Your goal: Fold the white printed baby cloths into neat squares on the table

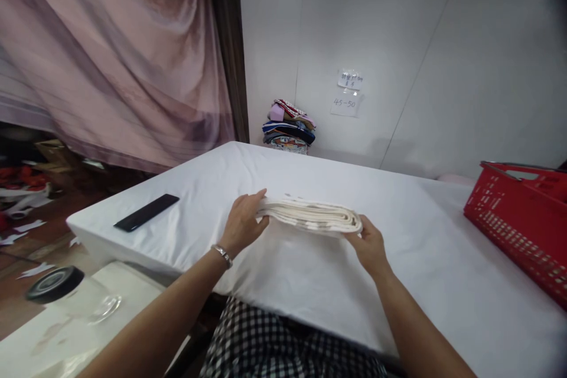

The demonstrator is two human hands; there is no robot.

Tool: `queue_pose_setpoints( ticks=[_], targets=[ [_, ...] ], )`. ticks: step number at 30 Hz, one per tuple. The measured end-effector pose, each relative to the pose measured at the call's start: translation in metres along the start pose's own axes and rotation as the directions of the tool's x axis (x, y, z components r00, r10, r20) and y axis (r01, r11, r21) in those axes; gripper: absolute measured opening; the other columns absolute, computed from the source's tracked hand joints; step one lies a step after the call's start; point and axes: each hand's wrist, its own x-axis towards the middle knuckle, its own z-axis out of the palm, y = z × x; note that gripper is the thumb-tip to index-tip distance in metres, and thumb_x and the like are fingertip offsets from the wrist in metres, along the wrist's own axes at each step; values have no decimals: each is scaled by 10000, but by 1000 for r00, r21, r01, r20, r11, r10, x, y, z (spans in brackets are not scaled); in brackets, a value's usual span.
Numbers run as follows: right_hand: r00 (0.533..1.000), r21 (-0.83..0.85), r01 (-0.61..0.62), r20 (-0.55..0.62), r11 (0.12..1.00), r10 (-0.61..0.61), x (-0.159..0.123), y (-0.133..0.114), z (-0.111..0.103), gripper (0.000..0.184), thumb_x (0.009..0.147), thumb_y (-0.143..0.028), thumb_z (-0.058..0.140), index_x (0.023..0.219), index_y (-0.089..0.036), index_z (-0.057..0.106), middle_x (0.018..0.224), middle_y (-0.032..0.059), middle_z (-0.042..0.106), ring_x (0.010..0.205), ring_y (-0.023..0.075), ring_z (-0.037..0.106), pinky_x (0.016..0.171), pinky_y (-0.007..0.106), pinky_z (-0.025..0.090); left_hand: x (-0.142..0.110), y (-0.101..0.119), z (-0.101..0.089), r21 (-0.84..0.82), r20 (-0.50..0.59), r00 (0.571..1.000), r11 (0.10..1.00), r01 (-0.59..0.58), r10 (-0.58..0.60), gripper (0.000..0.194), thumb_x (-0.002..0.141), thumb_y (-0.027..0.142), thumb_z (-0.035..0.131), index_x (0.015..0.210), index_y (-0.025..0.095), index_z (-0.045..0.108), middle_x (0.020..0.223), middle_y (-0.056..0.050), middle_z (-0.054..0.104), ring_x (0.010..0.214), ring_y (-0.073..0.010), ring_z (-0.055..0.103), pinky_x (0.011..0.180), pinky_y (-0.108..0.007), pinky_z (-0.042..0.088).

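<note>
A folded cream cloth [310,215] lies in several layers on the white-covered table [443,266] in front of me. My left hand [243,223] grips its left end, thumb on top and fingers curled under the edge. My right hand [370,245] holds the right end, fingers wrapped under the fold. The cloth sits slightly lifted between both hands. A metal bracelet is on my left wrist.
A black phone [146,212] lies near the table's left edge. A red plastic basket [518,218] stands at the right. A stack of folded coloured fabrics [289,127] rests by the far wall under paper notes. A black-lidded jar [66,295] sits lower left. A pink curtain hangs at left.
</note>
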Motion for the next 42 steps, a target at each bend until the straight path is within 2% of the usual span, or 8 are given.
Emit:
queue_pose_setpoints(
  ticks=[4,9,14,17,20,25,32,42],
  targets=[
    [978,211,-123,-138,970,154,20,-28,-15,356,674,-386,671,955,-173,626,824,20,673,760,176,597,688,295,478,28,15,-39,-222,1,992,968,120,-123,614,719,270,576,1288,195,357,1077,-56,584,943,-188,565,855,-317,438],
    [937,380,-281,-90,881,338,54,-44,-38,357,644,-419,693,871,-154,616,678,23,663,586,166,600,535,264,478,57,29,-63,-504,175,946,800,325,-274,628,731,368,590,1297,240,352,964,-9,603,689,-119,580,647,-246,480],
    [875,231,-482,76,845,478,93,0,-33,405,653,-480,660,867,-138,612,721,82,679,615,197,624,548,287,497,73,2,3,-563,415,817,592,577,-401,612,677,413,653,1222,202,470,1060,-61,598,858,-181,590,746,-288,472],
    [789,-169,-587,101,792,606,102,44,-15,435,757,-530,507,955,-155,605,876,100,682,742,186,637,621,274,499,66,-14,61,-375,631,544,396,838,-553,635,691,383,647,1244,150,438,1168,-128,564,972,-219,577,787,-294,460],
    [763,-343,-597,37,725,646,96,78,0,538,742,-522,524,1124,-145,551,1079,140,623,955,233,592,787,336,468,50,-20,99,-262,648,445,367,892,-619,765,634,360,701,1269,69,389,1243,-216,494,1111,-297,496,882,-360,408],
    [799,-506,-509,23,697,601,80,99,8,744,712,-530,549,1329,-156,368,1343,146,416,1212,287,402,998,388,305,31,-21,119,-237,566,519,477,847,-641,816,620,394,708,1305,123,357,1266,-164,491,1155,-271,462,951,-327,346],
    [868,-543,-380,69,749,491,84,104,6,708,736,-546,514,1333,-197,362,1276,100,498,1124,237,495,932,340,378,29,-26,129,-316,485,579,485,815,-656,680,722,376,608,1315,153,360,1194,-129,547,1077,-223,523,893,-290,386],
    [891,-749,-186,144,636,430,83,90,13,634,808,-523,423,1336,-179,357,1294,141,466,1188,302,422,951,436,344,13,-20,131,-313,410,576,484,817,-707,633,753,490,546,1284,183,391,1151,-124,579,1063,-248,531,878,-332,393]
  ],
)
